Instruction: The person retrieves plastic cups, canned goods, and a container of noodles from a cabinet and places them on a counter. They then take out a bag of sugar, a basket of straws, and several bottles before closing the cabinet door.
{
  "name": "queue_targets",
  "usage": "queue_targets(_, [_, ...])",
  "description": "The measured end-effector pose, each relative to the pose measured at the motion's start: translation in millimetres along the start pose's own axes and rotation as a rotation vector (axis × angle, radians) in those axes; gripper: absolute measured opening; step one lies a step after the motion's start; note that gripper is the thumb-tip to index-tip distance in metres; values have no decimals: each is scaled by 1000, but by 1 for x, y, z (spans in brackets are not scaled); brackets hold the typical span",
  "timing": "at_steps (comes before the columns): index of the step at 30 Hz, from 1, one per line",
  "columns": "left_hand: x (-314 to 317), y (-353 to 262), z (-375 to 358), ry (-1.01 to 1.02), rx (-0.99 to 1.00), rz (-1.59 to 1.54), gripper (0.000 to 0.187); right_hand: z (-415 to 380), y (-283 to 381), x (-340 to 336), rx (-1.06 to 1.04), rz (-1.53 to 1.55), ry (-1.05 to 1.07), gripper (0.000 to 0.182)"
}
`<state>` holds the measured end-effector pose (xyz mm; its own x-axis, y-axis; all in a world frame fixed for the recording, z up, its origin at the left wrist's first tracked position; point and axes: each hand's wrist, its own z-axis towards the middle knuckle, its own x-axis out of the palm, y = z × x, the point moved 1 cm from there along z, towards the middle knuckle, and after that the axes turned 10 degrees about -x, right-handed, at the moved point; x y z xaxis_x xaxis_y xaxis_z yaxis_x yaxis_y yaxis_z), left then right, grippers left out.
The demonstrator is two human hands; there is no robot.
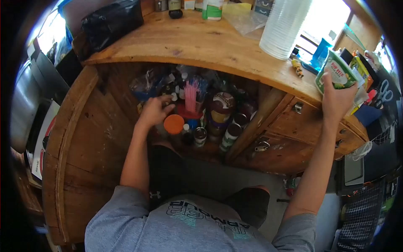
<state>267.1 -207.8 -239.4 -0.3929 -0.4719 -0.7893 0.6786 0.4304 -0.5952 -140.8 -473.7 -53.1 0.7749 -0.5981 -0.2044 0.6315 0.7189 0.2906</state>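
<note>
Right hand (336, 101): closed on a green-and-white packet (339, 72), thumb and fingers pinching its near side. Packet is well right of the orange-lidded jar (174, 124), over the counter's (176, 49) edge; whether its base touches the wood, cannot tell.

Left hand (156, 111): half open, fingers loosely bent, thumb apart; just beyond and left of the jar, in the open cupboard. Nothing seen in its grasp; contact with the small items there, unclear.

Around the jar: pink straws (192, 94) upright just beyond; open-topped can (200, 136) near, to the right; large purple-based jar (221, 110) farther right. Stack of clear containers (285, 29) on the counter, well beyond and right.

State of things: packet outside the cupboard, in hand; jars, can and straws inside, unheld. Whether anything there has been placed or sorted, cannot tell.
</note>
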Motion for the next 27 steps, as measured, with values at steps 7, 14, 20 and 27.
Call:
queue_targets(7, [95, 115, 5, 311, -28, 337, 57, 1, 4, 2, -28, 4, 4, 70])
queue_targets(14, [125, 54, 59, -1, -150, 227, 47, 0, 4, 1, -19, 25, 12, 62])
queue_targets(20, [187, 87, 118, 52, -57, 441, 21, 0, 7, 1, -21, 82, -13, 62])
queue_targets(27, [204, 127, 127, -82, 54, 362, 17, 0, 11, 0, -54, 46, -45, 61])
